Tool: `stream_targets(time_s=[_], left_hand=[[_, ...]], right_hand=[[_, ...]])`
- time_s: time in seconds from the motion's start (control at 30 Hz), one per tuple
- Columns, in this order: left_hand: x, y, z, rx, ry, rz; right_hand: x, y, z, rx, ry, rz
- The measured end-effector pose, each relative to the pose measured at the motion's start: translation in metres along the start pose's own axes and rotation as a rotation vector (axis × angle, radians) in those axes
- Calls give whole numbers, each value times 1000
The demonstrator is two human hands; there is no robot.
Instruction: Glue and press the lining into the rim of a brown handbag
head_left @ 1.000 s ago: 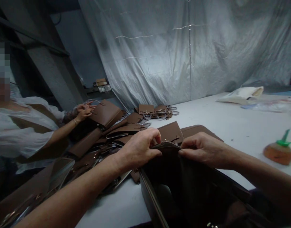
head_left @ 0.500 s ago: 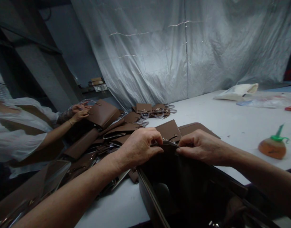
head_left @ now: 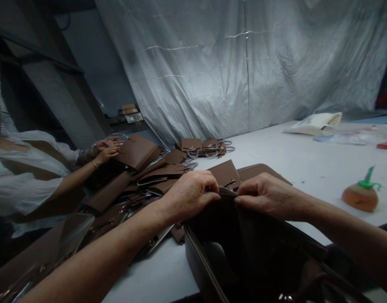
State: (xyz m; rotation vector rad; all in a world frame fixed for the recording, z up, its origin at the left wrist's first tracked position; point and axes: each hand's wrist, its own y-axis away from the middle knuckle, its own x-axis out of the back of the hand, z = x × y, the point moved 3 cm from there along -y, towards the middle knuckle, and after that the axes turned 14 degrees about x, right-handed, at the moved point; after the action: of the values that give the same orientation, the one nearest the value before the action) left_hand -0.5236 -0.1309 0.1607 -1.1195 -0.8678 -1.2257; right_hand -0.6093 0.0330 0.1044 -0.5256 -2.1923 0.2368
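A dark brown handbag (head_left: pixel 206 269) gapes toward me at the lower right, its inside in deep shadow. My left hand (head_left: pixel 193 193) pinches the far rim between thumb and curled fingers. A short way to the right, my right hand (head_left: pixel 264 194) grips the same rim, its thumb on the near side. A small stretch of the edge shows between the two hands. Just behind them lies a brown leather piece with a metal fitting (head_left: pixel 225 173). Part of the bag is cut off by the bottom of the view.
Brown bags and bag parts (head_left: pixel 162 172) are heaped at the left on the white table (head_left: pixel 263 147). A co-worker (head_left: pixel 32 168) at the left handles a brown bag (head_left: pixel 138 151). An orange bottle with a green nozzle (head_left: pixel 360 197) and a cream cloth bag (head_left: pixel 316 123) are at the right.
My left hand has shifted very slightly right along the rim, narrowing the gap to my right hand. Both hands keep their grip. The co-worker has barely moved.
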Motion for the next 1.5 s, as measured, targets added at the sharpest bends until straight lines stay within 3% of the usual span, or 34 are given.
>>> stream_targets(time_s=[0.57,0.77,0.93,1.03,1.23,1.37,1.5], left_hand=[[-2,1,1,87,-92,55],[-2,2,1,62,-78,49],[-1,1,-2,96,-15,28],[4,6,-9,212,152,-33],[9,37,-21,416,320,-281],[4,40,-30,475,398,-297],[0,32,-38,475,515,-279]], right_hand=[[-3,-1,-6,-4,124,20],[2,-20,-16,36,107,73],[0,-35,-23,118,110,18],[-1,-34,-19,101,60,20],[-3,-30,-12,45,-6,21],[-5,-31,-18,99,-30,66],[-4,-37,-31,248,123,175]])
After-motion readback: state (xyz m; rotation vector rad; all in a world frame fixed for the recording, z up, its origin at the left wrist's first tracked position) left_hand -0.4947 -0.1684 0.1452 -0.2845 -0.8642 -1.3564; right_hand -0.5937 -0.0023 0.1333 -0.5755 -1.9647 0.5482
